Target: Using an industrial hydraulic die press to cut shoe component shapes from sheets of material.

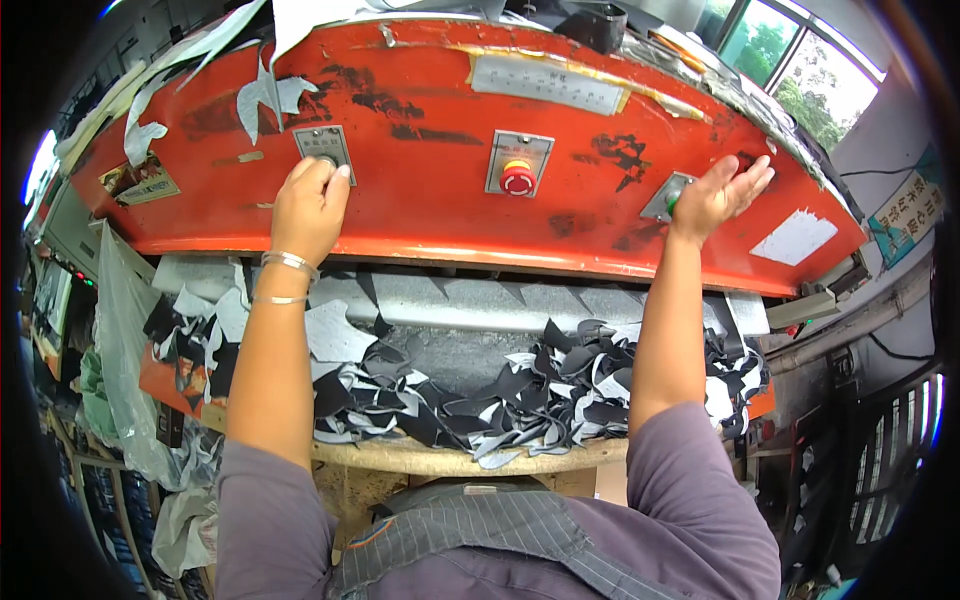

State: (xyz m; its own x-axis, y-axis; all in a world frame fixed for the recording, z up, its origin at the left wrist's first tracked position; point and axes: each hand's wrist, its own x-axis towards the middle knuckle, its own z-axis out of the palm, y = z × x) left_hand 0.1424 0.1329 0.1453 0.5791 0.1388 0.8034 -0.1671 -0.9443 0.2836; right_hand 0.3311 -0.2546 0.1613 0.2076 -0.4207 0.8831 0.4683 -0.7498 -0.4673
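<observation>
Both arms reach forward to the red front panel [420,200] of a large machine. My left hand [310,205] is closed, fingers curled and thumb at a control on the left metal plate [334,139]; the hand mostly hides that control. My right hand [722,197] has its fingers stretched out, its palm side against a green push button [673,203] on the right plate. Between the hands sits a red emergency stop button [517,179] with a yellow collar, touched by neither. Below the panel, black and grey sheet offcuts [540,390] lie heaped on the machine bed [430,360].
More offcuts [270,95] hang over the panel's top left. A clear plastic bag [130,350] hangs at left. The bed's pale front edge [450,457] runs close to my body. A dark slatted rack [880,470] stands at right, below a pipe [850,325].
</observation>
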